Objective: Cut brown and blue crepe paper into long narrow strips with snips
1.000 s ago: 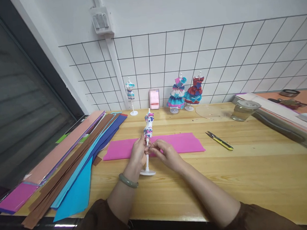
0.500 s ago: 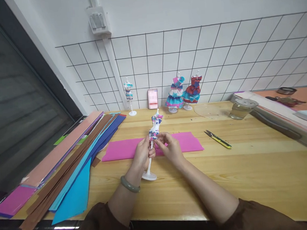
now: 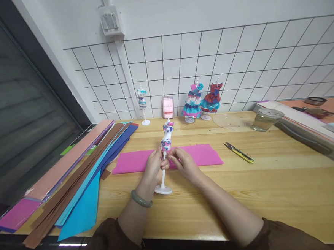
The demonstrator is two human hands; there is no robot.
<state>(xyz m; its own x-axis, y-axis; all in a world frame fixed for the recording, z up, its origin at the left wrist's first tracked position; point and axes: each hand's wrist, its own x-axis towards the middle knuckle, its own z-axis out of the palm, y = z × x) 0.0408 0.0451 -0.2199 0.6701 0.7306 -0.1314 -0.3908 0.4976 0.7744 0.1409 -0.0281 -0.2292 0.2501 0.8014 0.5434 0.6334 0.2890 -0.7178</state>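
A small white mannequin (image 3: 165, 134) on a round-footed stand is tilted slightly, with pink, blue and white paper trim at its bust and hips. My left hand (image 3: 155, 164) is wrapped around the stand's pole just below the torso. Close beside the hips, my right hand (image 3: 185, 165) has thumb and fingertips pinched together; whatever lies between them is too small to make out. Under both hands runs a folded strip of pink crepe paper (image 3: 206, 155). The stand's white base (image 3: 163, 190) shows below my left hand.
Crepe paper strips (image 3: 81, 173) in several colours lie at the left. Yellow thread snips (image 3: 239, 152) rest on the right, with a lidded cup (image 3: 266, 118) behind. Along the wall stand a trimmed mannequin (image 3: 142, 100), a phone (image 3: 168, 107) and two dressed mannequins (image 3: 192, 104).
The mannequin has turned a little on its pole and stands more upright. My right hand has shifted slightly down and left, its fingers closing from a looser curl. The view moved slightly.
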